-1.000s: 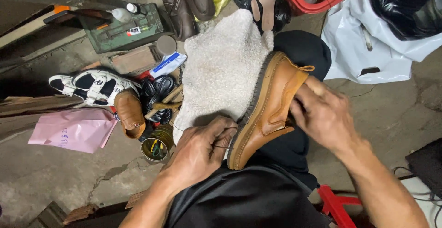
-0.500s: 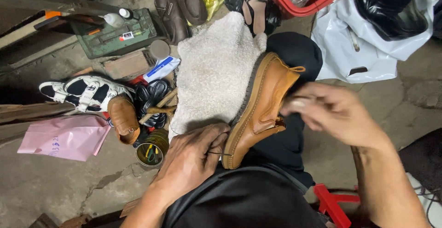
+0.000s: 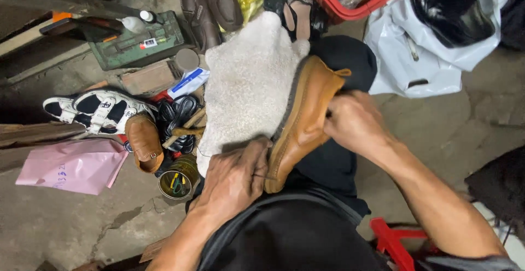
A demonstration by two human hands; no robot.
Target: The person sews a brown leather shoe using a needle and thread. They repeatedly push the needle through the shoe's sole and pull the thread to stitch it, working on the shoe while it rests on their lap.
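tan leather shoe (image 3: 303, 120) lying on its side across the lap, sole edge against a pale fleecy cloth (image 3: 246, 88). left hand (image 3: 235, 178) pinches what looks like a thin needle or thread at the toe welt; right hand (image 3: 353, 123) closes over the upper near the heel. judged best practice: brace the shoe firmly and keep the pull close along the welt. cracked concrete floor (image 3: 82, 227), crowded with a white sandal (image 3: 93, 107), small tin (image 3: 176, 179), green toolbox (image 3: 136, 44), white plastic bag (image 3: 415, 57).
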